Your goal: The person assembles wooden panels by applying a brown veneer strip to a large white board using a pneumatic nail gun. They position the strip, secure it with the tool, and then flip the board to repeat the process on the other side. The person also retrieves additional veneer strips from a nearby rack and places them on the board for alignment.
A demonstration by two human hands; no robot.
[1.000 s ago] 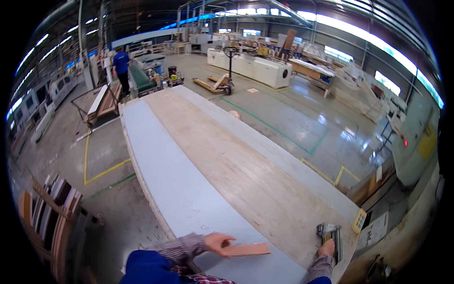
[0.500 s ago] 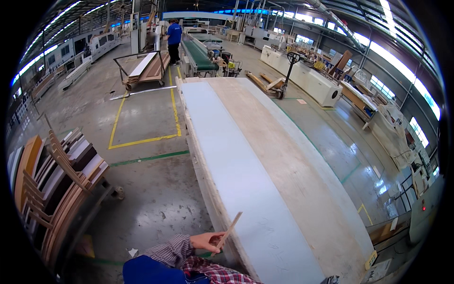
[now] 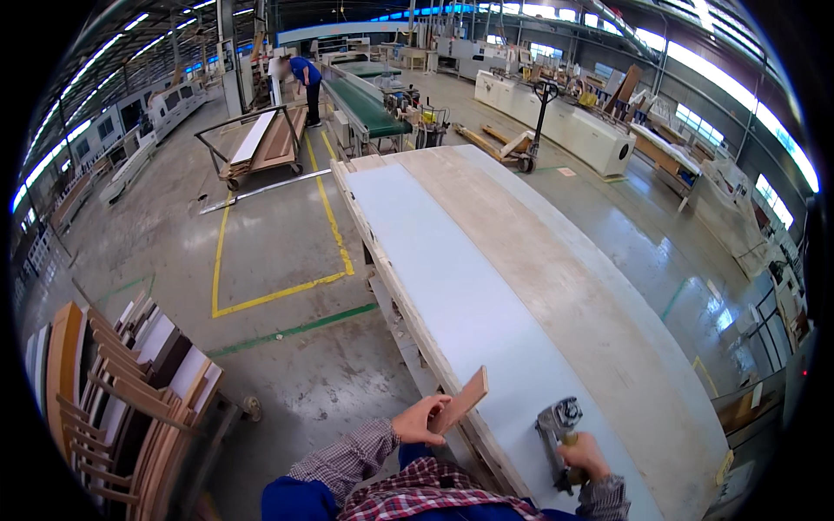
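My left hand [image 3: 419, 422] grips a short flat strip of wood [image 3: 465, 399] by its lower end, tilted up over the near left edge of a long workbench. Over the bench's near end, my right hand [image 3: 587, 457] is wrapped around the handle of a grey metal nail gun [image 3: 556, 422], its round head pointing away from me. A long white panel [image 3: 452, 269] lies along the left part of the bench, beside a bare wooden surface [image 3: 530, 252]. Faint pencil-like marks on the panel's near end, visible earlier, are hard to make out now.
On the left stands a rack of upright boards and strips [image 3: 130, 391]. Farther off are a cart with boards [image 3: 261, 143], a person in blue [image 3: 306, 82], a green conveyor [image 3: 369, 108] and a pallet jack [image 3: 530, 130]. White machinery [image 3: 565, 130] lines the right.
My right hand has come into view with the nail gun. The wood strip has turned to show its broad face, and my left hand has moved right. The distant person now bends forward.
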